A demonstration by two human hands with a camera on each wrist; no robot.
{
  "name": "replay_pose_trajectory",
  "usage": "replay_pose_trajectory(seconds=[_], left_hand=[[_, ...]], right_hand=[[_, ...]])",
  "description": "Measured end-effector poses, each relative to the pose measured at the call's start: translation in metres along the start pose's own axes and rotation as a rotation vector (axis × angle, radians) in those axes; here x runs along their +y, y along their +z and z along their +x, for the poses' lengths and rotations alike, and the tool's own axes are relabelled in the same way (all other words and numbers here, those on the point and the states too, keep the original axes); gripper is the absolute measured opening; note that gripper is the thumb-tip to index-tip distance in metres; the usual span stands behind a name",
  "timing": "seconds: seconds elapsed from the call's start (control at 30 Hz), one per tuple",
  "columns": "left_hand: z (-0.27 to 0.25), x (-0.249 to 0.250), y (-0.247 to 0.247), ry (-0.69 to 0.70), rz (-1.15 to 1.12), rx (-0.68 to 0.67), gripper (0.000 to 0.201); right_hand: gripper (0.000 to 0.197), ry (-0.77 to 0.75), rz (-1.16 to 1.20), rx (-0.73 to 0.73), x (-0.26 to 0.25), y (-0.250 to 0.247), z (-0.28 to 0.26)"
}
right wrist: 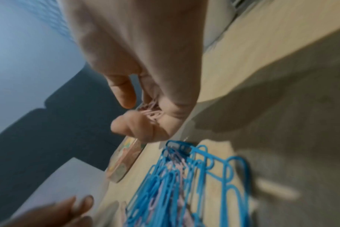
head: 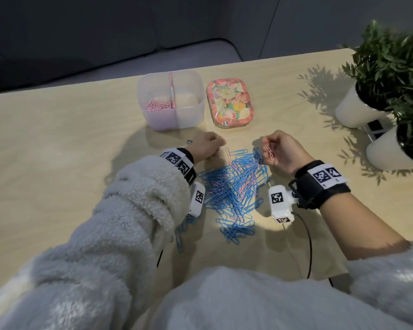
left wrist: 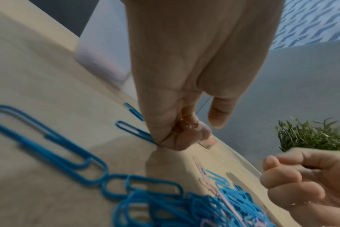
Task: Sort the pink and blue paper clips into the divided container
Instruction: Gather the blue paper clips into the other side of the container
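Note:
A heap of blue and pink paper clips (head: 234, 186) lies on the wooden table (head: 57, 151) between my hands. The clear divided container (head: 191, 110) stands behind it, with pink clips (head: 157, 106) in its left compartment; the right compartment looks bare. My left hand (head: 209, 145) rests its curled fingers on the table at the heap's far left, and its curl (left wrist: 184, 124) holds what look like small pink clips. My right hand (head: 270, 145) hovers over the heap's far right corner, gripping a bunch of pink clips (head: 270, 151) (right wrist: 152, 112).
A floral tin lid (head: 229, 103) lies to the right of the container. Two potted plants in white pots (head: 358, 108) (head: 391, 148) stand at the right edge. Stray blue clips (head: 180, 236) lie by my left sleeve, and one (head: 189, 141) lies beside my left hand.

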State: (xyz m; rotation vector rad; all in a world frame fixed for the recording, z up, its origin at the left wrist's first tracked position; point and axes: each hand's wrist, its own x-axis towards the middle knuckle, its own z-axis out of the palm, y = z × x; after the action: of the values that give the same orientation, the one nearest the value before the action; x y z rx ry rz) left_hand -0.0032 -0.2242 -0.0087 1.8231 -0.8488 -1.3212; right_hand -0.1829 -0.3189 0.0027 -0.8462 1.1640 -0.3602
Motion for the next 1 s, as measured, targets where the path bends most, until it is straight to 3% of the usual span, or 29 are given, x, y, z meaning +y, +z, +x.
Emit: replay_pose_trajectory(seconds=[0.13, 0.2, 0.3, 0.5, 0.6, 0.7, 0.83, 0.93, 1.0], left_hand=[[0.002, 0.002, 0.007, 0.172, 0.32, 0.017, 0.014], [0.003, 0.002, 0.01, 0.199, 0.536, 0.03, 0.021], [0.004, -0.001, 0.011, 0.236, 0.757, -0.002, 0.022], [0.0, -0.005, 0.003, 0.259, 0.895, 0.042, 0.017], [-0.005, -0.006, -0.004, 0.215, 0.87, 0.033, 0.02], [-0.007, -0.008, -0.009, 0.178, 0.781, 0.035, 0.008], [-0.016, -0.003, -0.014, 0.189, 0.677, 0.062, 0.006], [-0.023, 0.012, -0.029, 0.27, 0.65, 0.19, 0.014], [-0.024, 0.024, -0.046, 0.324, 0.655, 0.369, 0.015]], right_hand=[[0.023, -0.285, -0.534, 0.021, 0.015, 0.0, 0.005], [0.016, -0.345, -0.757, -0.047, 0.022, 0.002, 0.004], [0.016, -0.391, -1.159, -0.025, 0.026, 0.01, 0.005], [0.008, -0.472, -1.136, 0.201, 0.017, 0.018, 0.006], [0.008, -0.468, -1.159, 0.119, 0.021, 0.027, -0.001], [0.004, -0.479, -1.227, 0.033, 0.031, 0.037, -0.006], [0.015, -0.544, -1.415, 0.033, 0.027, 0.044, -0.004], [0.012, -0.589, -1.534, -0.029, 0.022, 0.046, -0.001], [0.014, -0.606, -1.589, -0.069, 0.023, 0.048, 0.001]])
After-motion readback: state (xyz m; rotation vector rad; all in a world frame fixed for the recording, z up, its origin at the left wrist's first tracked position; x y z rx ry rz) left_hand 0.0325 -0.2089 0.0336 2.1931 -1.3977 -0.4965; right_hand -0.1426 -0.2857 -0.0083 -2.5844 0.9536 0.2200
